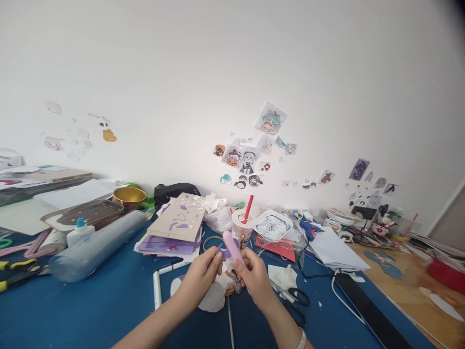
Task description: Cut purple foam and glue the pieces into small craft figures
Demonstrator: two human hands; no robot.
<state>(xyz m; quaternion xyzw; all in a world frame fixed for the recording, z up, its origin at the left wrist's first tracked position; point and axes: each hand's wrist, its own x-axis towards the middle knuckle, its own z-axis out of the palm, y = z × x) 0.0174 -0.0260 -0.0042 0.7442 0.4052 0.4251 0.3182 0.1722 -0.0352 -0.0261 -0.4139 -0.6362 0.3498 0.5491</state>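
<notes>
My left hand (204,269) is closed, with thumb and fingers pinching a small strip of purple paper (225,253) in front of my chest. My right hand (254,276) grips a pink round-ended stick (232,246), its exact kind unclear, which slants up and left beside the purple strip. Beneath both hands lie white paper cutouts (213,296) and a partly hidden coloured picture piece (229,290). A thin white stick (230,322) points toward me below them. Just behind my hands stands a cup (241,224) with a red straw.
A board with purple scraps (178,218) rests on purple sheets to the left, near a white marker (157,290), a glue bottle (80,232) and a clear plastic roll (96,249). Black-handled scissors (298,298), a white tray (273,226) and a black power strip (370,310) lie rightward.
</notes>
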